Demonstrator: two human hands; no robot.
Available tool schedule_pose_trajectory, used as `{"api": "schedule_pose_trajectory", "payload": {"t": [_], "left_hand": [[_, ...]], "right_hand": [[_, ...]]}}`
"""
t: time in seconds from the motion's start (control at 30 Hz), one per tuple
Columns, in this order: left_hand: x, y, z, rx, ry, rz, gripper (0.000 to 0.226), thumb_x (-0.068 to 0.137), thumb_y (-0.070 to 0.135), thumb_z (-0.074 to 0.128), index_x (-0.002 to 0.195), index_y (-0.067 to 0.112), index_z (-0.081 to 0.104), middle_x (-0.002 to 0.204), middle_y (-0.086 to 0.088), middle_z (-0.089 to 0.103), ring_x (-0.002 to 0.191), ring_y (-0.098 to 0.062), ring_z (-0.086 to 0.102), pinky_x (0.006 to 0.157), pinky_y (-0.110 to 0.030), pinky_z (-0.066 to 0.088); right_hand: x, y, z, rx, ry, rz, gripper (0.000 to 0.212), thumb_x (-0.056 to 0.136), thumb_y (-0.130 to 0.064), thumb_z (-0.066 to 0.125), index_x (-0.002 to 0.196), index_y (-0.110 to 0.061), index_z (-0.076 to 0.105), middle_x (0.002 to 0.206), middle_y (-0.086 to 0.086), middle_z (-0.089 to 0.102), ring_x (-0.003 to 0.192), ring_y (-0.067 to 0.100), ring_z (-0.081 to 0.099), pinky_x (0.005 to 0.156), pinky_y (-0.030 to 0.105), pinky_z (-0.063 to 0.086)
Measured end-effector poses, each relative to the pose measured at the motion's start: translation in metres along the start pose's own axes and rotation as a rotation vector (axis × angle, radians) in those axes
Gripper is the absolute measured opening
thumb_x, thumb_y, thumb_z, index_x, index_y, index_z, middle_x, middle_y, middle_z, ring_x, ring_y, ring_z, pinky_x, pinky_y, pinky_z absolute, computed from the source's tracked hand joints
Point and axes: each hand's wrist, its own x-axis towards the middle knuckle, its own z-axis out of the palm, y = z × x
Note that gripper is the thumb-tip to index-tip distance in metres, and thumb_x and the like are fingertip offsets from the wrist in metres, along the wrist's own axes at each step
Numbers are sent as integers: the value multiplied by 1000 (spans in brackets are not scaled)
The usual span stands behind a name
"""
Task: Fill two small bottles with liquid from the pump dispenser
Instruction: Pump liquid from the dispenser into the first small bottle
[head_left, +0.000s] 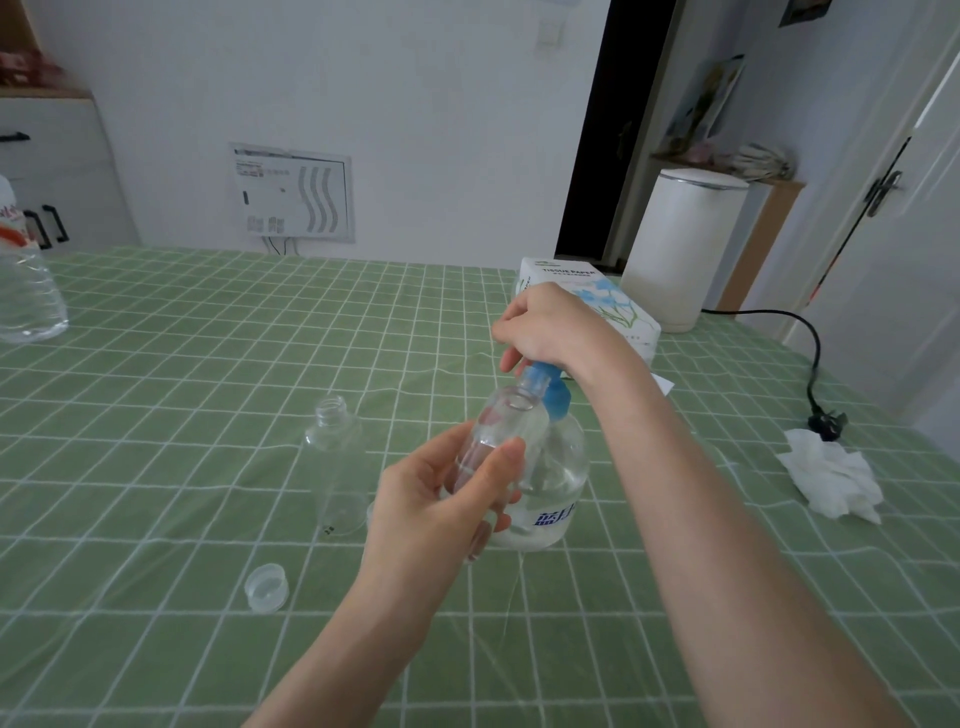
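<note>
Head view: left hand (441, 499) holds small bottle (506, 436) under pump dispenser (550, 457).

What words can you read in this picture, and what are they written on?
"TISSUE PAPER": on the tissue box.
"蓝": white print low on the pump dispenser; the next character is only partly visible, perhaps "月".
Water bottle: red label, too blurred to read.
Wall panel: print too small to read.

A tissue box (587, 283), crumpled tissue (831, 480) and water bottle (26, 291) sit on the checked cloth (208, 364).
</note>
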Motion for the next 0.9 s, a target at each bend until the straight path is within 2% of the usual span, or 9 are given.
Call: {"api": "schedule_pose_trajectory", "payload": {"t": [0.2,0.3,0.37,0.47,0.53,0.67,0.73,0.8,0.9], "left_hand": [[1,-2,0,-15,0,-20,35,54,52,69,83,33,74,56,1,66,45,-6,54,38,-13,37],[1,-3,-1,-16,4,-19,39,53,51,69,85,29,74,56,1,65,46,-6,54,38,-14,37],[2,-4,-2,-9,10,-15,44,52,51,69,90,28,72,58,1,65,46,-5,54,39,-14,37],[3,-3,-1,-17,-13,3,42,56,43,71,95,26,71,62,3,65,47,-5,52,41,-14,38],[3,-3,-2,-9,-31,27,41,59,38,72,98,26,70,68,6,69,54,-3,59,45,-12,42],[5,-5,-4,30,-41,62,42,61,40,72,101,27,69,85,5,74,65,-2,64,55,-11,46],[6,-7,-5,63,-37,62,45,61,43,72,103,29,68,92,7,73,80,-4,67,69,-15,49],[6,-9,-7,101,-22,50,50,61,47,72,108,31,65,99,9,72,98,-10,65,82,-26,49],[7,-11,-8,119,-4,54,56,59,50,72,111,32,63,99,9,72,104,-13,63,82,-27,47]], "right_hand": [[-1,5,4,-37,-14,8,32,88,-10,53,117,0,63,109,14,72,83,20,61,73,28,45],[-1,6,6,-22,-13,10,33,88,-12,54,117,0,62,109,14,72,97,26,68,87,35,52],[0,7,6,24,12,1,32,88,-12,53,113,3,64,102,14,74,86,24,67,90,39,52],[-2,9,4,168,35,-18,27,87,-12,51,100,2,68,75,5,73,73,20,62,88,38,55],[-2,8,1,268,40,-25,24,88,-14,50,98,-2,68,64,0,69,65,16,62,82,33,55],[-4,6,-2,413,96,-72,20,88,-11,52,96,-4,69,62,1,67,52,11,58,49,13,46],[-5,6,-3,456,109,-82,19,89,-11,52,94,-6,69,64,2,68,52,11,58,37,6,37],[-6,6,-6,486,82,-72,18,89,-11,52,93,-9,69,64,0,68,52,10,59,38,7,37],[-8,5,-11,496,-33,-46,15,90,-16,54,85,-15,68,62,-2,69,51,8,61,57,20,42]]}}
